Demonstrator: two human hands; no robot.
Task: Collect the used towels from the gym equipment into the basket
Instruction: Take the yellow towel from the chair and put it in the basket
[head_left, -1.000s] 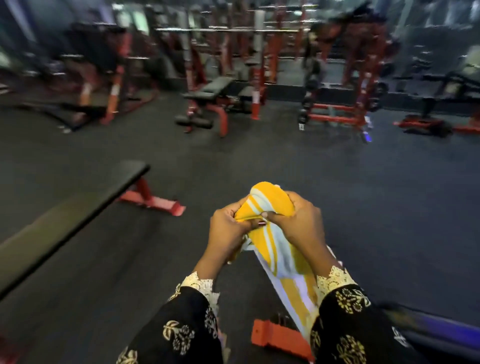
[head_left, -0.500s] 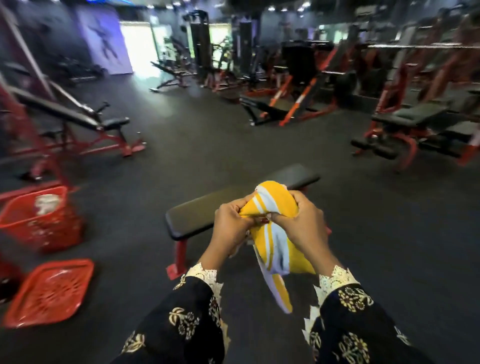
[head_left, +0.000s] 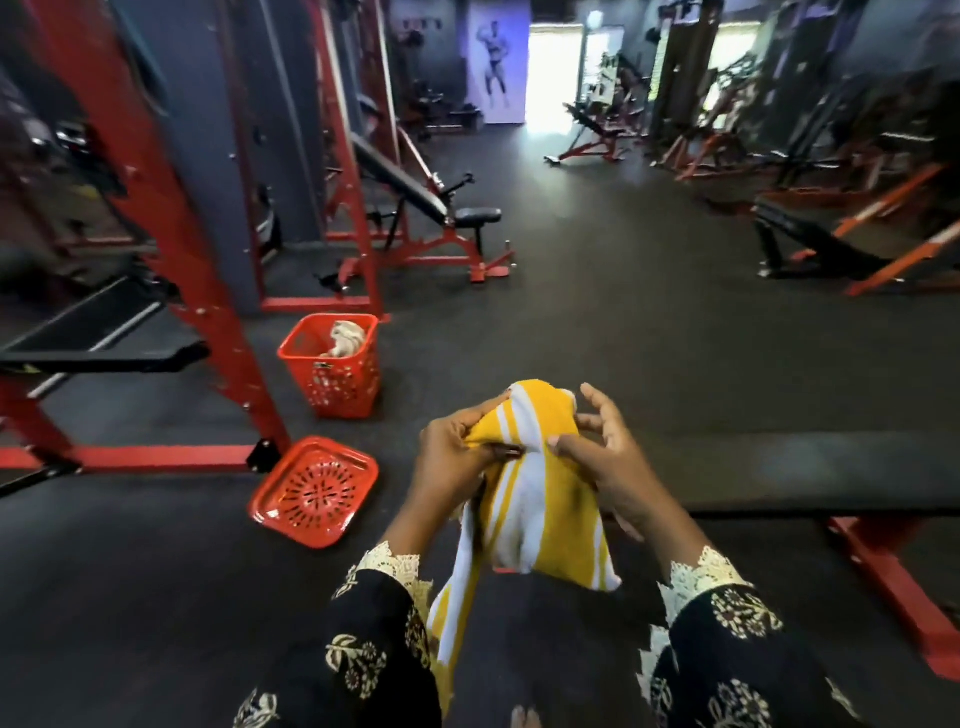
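Both hands, the left hand (head_left: 457, 452) and the right hand (head_left: 602, 457), are holding a bunched yellow and white towel (head_left: 540, 499) (one end is hanging down). The red basket (head_left: 332, 364) is sitting on the floor (head_left: 571, 322) to the left, with a pale towel (head_left: 345, 338) lying inside it.

Floor (head_left: 597, 322): dark rubber matting, running from the near foreground to the bright doorway at the back.
Basket (head_left: 332, 371): red perforated plastic, standing upright on the floor beside the foot of the red rack.
Basket contents: one pale crumpled towel (head_left: 347, 338) against the far wall.
Lid (head_left: 314, 491): red, slotted, lying flat on the floor nearer the camera than the basket, apart from it, just beside the rack's black foot.
Rack frame (head_left: 171, 457): red base rail resting on the floor, left.
Flat bench (head_left: 810, 467): black pad, right foreground; red foot on the floor.
Incline bench (head_left: 415, 200): red frame, standing mid-left.
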